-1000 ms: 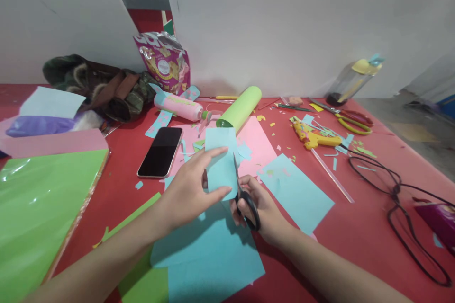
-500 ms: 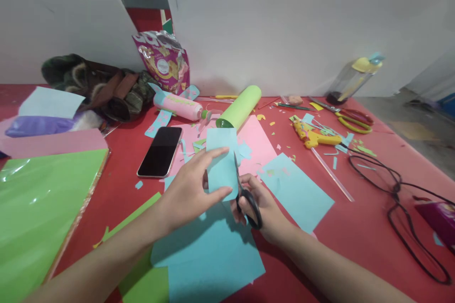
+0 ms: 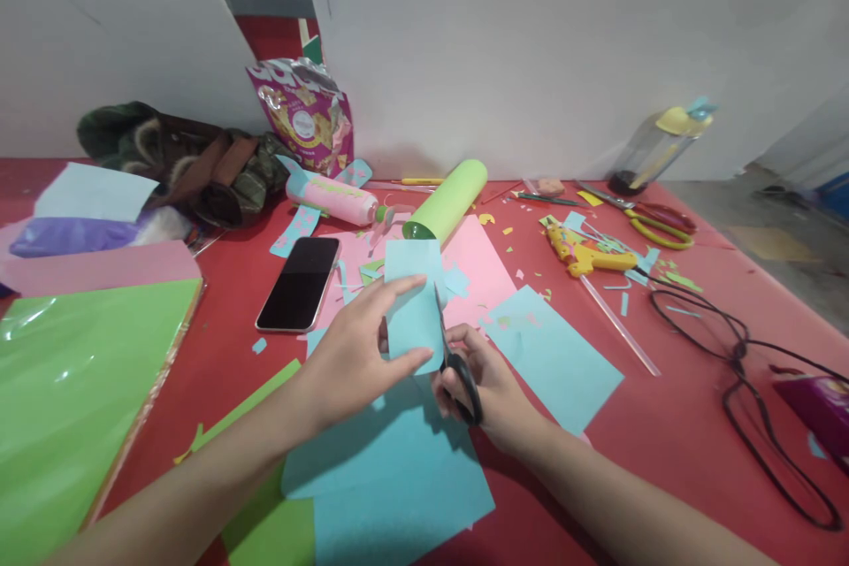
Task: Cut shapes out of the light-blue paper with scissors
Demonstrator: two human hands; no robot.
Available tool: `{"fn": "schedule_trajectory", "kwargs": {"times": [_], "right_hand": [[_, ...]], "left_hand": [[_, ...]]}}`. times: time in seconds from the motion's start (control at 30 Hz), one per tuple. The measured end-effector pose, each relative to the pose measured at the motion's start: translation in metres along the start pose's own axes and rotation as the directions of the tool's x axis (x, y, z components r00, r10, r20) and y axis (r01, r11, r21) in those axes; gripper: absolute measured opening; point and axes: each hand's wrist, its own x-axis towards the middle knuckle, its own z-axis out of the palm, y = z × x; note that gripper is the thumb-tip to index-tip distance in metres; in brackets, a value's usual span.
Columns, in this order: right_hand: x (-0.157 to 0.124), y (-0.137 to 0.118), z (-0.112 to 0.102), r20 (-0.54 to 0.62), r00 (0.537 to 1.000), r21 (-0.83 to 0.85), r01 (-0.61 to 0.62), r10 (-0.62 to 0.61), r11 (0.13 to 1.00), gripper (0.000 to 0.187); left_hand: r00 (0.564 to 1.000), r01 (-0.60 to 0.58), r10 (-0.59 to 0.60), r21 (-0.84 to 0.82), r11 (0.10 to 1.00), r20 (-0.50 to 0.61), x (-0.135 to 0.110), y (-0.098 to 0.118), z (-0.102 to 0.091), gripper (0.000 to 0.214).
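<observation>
A small light-blue paper piece is pinched in my left hand, thumb and fingers at its left and lower parts. My right hand grips black-handled scissors, fingers through the loops. Their blades lie along the paper's right edge, pointing away from me. Below both hands larger blue sheets lie on the table, over a green sheet. Beyond the held piece rest a rolled green paper tube and a pink sheet with scraps on it.
A phone lies left of my hands, and a pink paper rocket-like model behind it. On the right are a blue sheet, a yellow glue gun with a looped black cord, more scissors and a bottle.
The scissors have shifted slightly left against the paper's right edge, their handles turning a little with my right hand. My left hand and the paper stay nearly still.
</observation>
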Motion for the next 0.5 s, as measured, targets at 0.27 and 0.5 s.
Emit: {"fn": "schedule_trajectory", "kwargs": {"times": [0.27,0.5], "right_hand": [[0.0027,0.0011,-0.0003,-0.011,1.0,0.006,0.001,-0.001,1.0,0.05],[0.0013,0.001,-0.0008,-0.007,1.0,0.029,-0.008,0.008,1.0,0.047]], "left_hand": [[1.0,0.001,-0.001,-0.002,1.0,-0.008,-0.0001,-0.0014,-0.0005,0.052],[1.0,0.006,-0.006,0.005,1.0,-0.013,-0.0018,-0.0008,-0.0011,0.053]]}}
